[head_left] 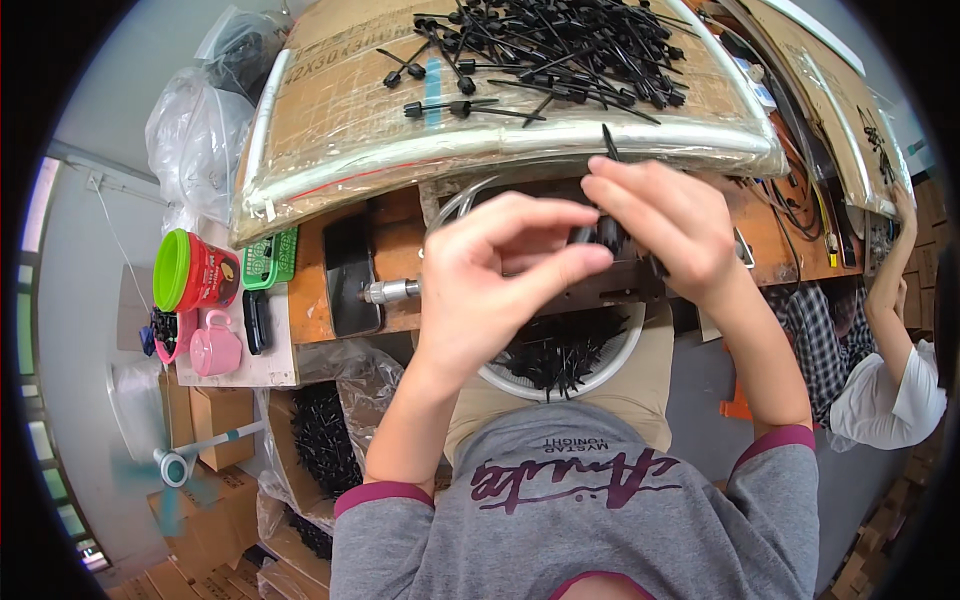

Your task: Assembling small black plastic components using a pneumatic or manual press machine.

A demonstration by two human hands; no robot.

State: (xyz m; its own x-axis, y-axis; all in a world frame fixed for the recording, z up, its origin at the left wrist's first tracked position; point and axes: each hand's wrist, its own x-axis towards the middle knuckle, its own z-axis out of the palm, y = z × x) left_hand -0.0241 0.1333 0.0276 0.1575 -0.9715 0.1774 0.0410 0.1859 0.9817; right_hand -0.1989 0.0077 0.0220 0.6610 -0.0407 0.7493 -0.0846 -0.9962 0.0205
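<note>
Left hand [490, 262]: digits parted, grip unclear; right hand [675, 222]: clasped black stemmed piece [609, 234]; handling step seemingly required steadiness next.

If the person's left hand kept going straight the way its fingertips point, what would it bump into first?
Probably the black piece right by the left hand's fingertips, then the right hand; depth there is hard to judge.

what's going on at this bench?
A person's right hand holds a slim black part; the left hand is curled beside it, its grip unclear. Similar parts lie heaped on cardboard ahead, and a white basket below holds black pieces. A co-worker reaches toward another board at right.
</note>
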